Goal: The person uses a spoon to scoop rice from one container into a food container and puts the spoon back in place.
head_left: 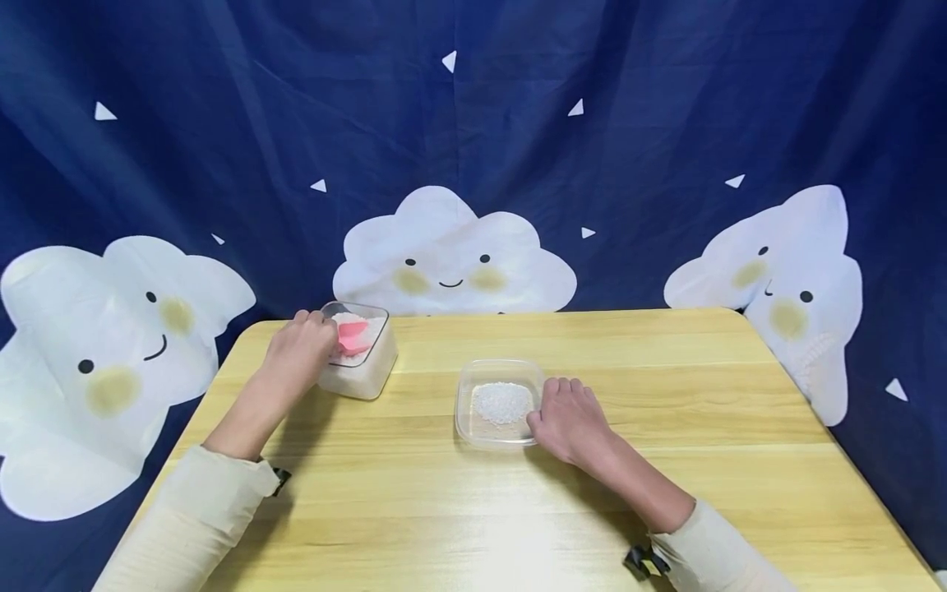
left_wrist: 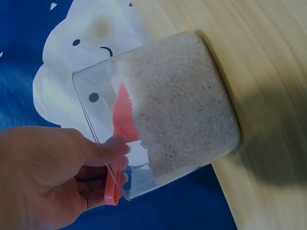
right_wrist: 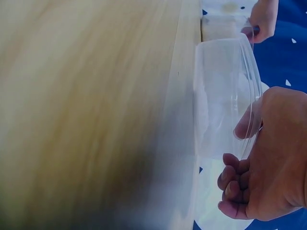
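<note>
In the head view my left hand [head_left: 299,349] is at the near left corner of a tall clear canister [head_left: 370,374] of rice. It grips the handle of a pink scoop [head_left: 353,337], whose bowl dips into the rice. The left wrist view shows the scoop [left_wrist: 124,117] through the canister wall, its tip against the grains. My right hand [head_left: 573,419] holds the right side of a low clear plastic box [head_left: 464,411], with the thumb over its rim. A small heap of rice [head_left: 503,403] covers the middle of the box floor.
Both containers stand on a light wooden table [head_left: 414,510], the canister near its far left corner. Behind the far edge hangs a dark blue curtain [head_left: 518,148] printed with white clouds. Small black devices [head_left: 638,562] are strapped near both cuffs.
</note>
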`<action>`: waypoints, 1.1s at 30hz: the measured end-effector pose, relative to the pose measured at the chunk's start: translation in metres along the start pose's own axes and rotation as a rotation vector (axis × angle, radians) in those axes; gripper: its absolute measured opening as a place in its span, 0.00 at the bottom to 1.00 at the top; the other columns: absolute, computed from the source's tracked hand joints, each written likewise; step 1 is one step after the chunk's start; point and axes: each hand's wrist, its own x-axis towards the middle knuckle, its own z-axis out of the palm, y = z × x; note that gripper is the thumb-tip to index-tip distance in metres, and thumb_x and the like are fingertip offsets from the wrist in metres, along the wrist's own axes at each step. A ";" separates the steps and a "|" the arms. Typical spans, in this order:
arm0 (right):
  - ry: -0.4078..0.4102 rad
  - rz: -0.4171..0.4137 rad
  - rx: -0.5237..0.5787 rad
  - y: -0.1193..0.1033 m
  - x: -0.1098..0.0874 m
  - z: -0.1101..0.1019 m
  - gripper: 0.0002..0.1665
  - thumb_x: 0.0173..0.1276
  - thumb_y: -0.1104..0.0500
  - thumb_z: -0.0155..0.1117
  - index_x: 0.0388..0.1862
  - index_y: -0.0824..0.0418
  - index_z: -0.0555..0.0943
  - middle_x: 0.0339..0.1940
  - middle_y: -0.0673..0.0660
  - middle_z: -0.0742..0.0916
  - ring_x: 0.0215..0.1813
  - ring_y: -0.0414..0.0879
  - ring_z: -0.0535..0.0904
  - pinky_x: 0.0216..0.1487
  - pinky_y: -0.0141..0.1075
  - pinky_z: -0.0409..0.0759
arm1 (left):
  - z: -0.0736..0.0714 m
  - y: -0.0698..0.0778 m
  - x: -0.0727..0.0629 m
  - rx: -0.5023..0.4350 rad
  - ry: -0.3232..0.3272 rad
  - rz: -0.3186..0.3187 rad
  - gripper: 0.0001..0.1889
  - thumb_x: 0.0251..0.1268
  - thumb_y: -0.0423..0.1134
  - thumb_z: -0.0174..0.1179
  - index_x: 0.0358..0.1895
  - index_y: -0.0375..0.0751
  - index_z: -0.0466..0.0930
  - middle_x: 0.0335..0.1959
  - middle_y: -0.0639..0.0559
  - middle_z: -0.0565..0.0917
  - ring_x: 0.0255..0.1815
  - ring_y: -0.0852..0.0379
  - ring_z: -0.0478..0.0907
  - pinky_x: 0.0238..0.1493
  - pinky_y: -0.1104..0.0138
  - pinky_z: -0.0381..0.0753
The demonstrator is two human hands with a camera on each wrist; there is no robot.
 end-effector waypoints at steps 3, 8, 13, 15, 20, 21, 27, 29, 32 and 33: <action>-0.007 -0.001 0.004 0.000 0.000 0.001 0.17 0.70 0.52 0.48 0.40 0.67 0.72 0.38 0.62 0.77 0.43 0.57 0.73 0.53 0.51 0.75 | 0.002 -0.001 -0.001 -0.018 -0.006 -0.014 0.07 0.56 0.30 0.68 0.30 0.27 0.82 0.29 0.33 0.82 0.32 0.35 0.77 0.33 0.46 0.82; -0.014 0.000 0.001 0.000 0.000 0.001 0.18 0.70 0.52 0.47 0.41 0.67 0.72 0.38 0.62 0.77 0.44 0.57 0.73 0.54 0.51 0.75 | 0.005 -0.005 -0.003 -0.057 -0.039 -0.032 0.12 0.60 0.35 0.70 0.31 0.28 0.81 0.30 0.32 0.82 0.31 0.36 0.76 0.35 0.45 0.80; -0.011 -0.001 0.000 0.001 0.000 0.000 0.17 0.69 0.52 0.47 0.39 0.67 0.71 0.37 0.62 0.77 0.43 0.57 0.72 0.53 0.51 0.74 | 0.005 -0.006 -0.004 -0.076 -0.061 -0.043 0.13 0.63 0.37 0.70 0.32 0.28 0.81 0.31 0.32 0.82 0.32 0.37 0.76 0.37 0.45 0.79; -0.011 -0.001 0.001 0.000 0.000 0.000 0.17 0.70 0.52 0.48 0.40 0.67 0.71 0.37 0.62 0.77 0.43 0.57 0.72 0.53 0.51 0.74 | 0.004 -0.006 -0.005 -0.076 -0.062 -0.052 0.13 0.63 0.37 0.71 0.33 0.27 0.81 0.31 0.32 0.81 0.32 0.36 0.76 0.37 0.45 0.80; -0.010 -0.001 0.004 0.000 -0.001 0.000 0.18 0.70 0.52 0.48 0.41 0.67 0.72 0.39 0.63 0.77 0.46 0.58 0.73 0.55 0.52 0.74 | 0.000 -0.005 -0.010 -0.084 -0.051 -0.085 0.14 0.61 0.37 0.72 0.34 0.27 0.82 0.31 0.32 0.81 0.33 0.36 0.76 0.37 0.46 0.80; -0.010 -0.001 0.004 0.000 0.000 0.001 0.18 0.70 0.52 0.48 0.41 0.67 0.72 0.39 0.63 0.78 0.46 0.58 0.73 0.55 0.52 0.74 | -0.001 -0.004 -0.011 -0.087 -0.048 -0.090 0.14 0.61 0.37 0.73 0.34 0.27 0.81 0.31 0.32 0.81 0.33 0.36 0.76 0.37 0.46 0.80; -0.007 -0.001 0.000 0.000 0.001 0.001 0.18 0.70 0.52 0.48 0.42 0.68 0.72 0.39 0.63 0.78 0.46 0.59 0.74 0.55 0.52 0.75 | -0.006 -0.005 -0.015 -0.118 -0.002 -0.110 0.10 0.62 0.32 0.70 0.35 0.27 0.81 0.31 0.33 0.80 0.35 0.36 0.76 0.37 0.45 0.79; -0.010 -0.002 -0.003 0.000 0.001 0.000 0.19 0.70 0.52 0.48 0.42 0.69 0.72 0.39 0.63 0.78 0.46 0.59 0.74 0.55 0.53 0.75 | -0.008 -0.005 -0.017 -0.133 0.019 -0.113 0.07 0.60 0.28 0.68 0.36 0.27 0.81 0.32 0.33 0.80 0.35 0.35 0.76 0.37 0.45 0.79; -0.012 -0.001 -0.005 0.000 0.000 0.000 0.19 0.70 0.52 0.48 0.43 0.69 0.72 0.39 0.63 0.78 0.46 0.59 0.74 0.55 0.53 0.75 | -0.009 -0.006 -0.019 -0.157 0.028 -0.124 0.07 0.56 0.24 0.66 0.37 0.27 0.82 0.33 0.32 0.81 0.36 0.35 0.76 0.38 0.44 0.79; -0.013 -0.001 -0.006 0.000 0.000 0.000 0.19 0.70 0.52 0.48 0.43 0.69 0.72 0.39 0.63 0.78 0.45 0.59 0.74 0.55 0.53 0.75 | -0.009 -0.006 -0.019 -0.165 0.028 -0.130 0.07 0.55 0.24 0.65 0.38 0.28 0.82 0.34 0.32 0.81 0.36 0.35 0.76 0.38 0.44 0.79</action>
